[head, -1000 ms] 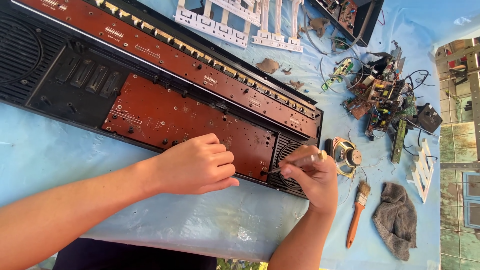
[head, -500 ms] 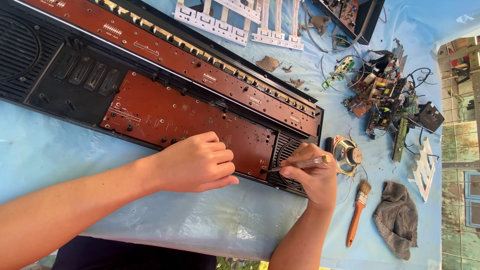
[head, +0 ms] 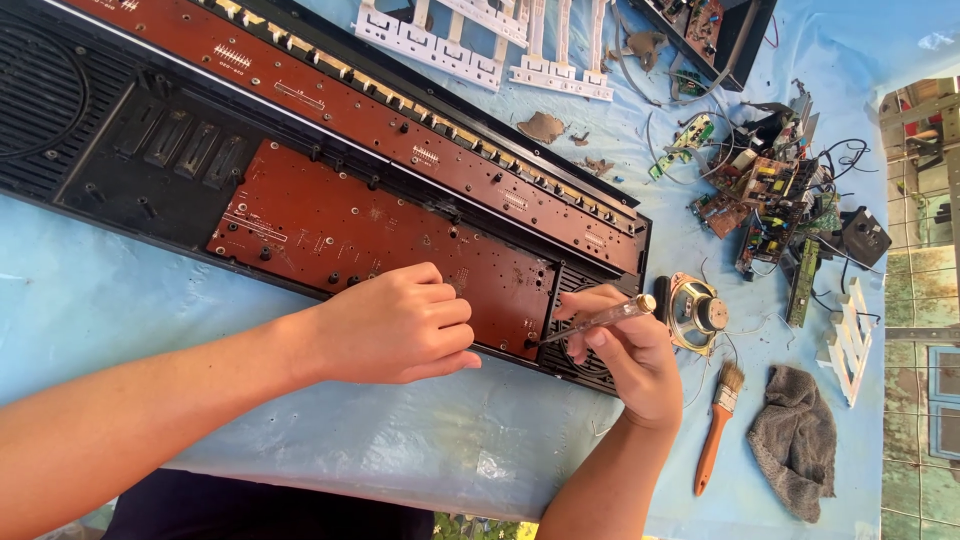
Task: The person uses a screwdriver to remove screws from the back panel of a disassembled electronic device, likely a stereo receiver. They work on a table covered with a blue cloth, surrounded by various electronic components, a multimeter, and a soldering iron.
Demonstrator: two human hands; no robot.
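- The screwdriver (head: 598,320), a slim tool with a clear handle, lies almost level, its tip set at the lower right corner of the reddish-brown circuit board (head: 380,235).
- The right hand (head: 630,360) pinches the screwdriver handle between thumb and fingertips; the remaining fingers are curled in beneath it.
- The left hand (head: 395,325) rests as a loose fist on the near edge of the same board, fingers folded under, holding nothing that can be seen.
- The board sits inside a long black keyboard casing (head: 130,150), which lies diagonally across the blue table cover (head: 120,300). A second, narrower brown board strip (head: 400,120) runs along the casing's far side.
- The right hand covers part of the round speaker grille at the casing's right end, so the area under it cannot be judged.
- Just right of the casing's end lies a loose round speaker (head: 695,312), close to the right hand.
- Near the right wrist lies a paintbrush (head: 718,425) with an orange handle, and beside it a crumpled grey rag (head: 795,440).
- Further right and up sits a tangle of small circuit boards and wires (head: 770,190).
- White key assemblies (head: 480,45) lie at the top edge of the table, well apart from both hands.
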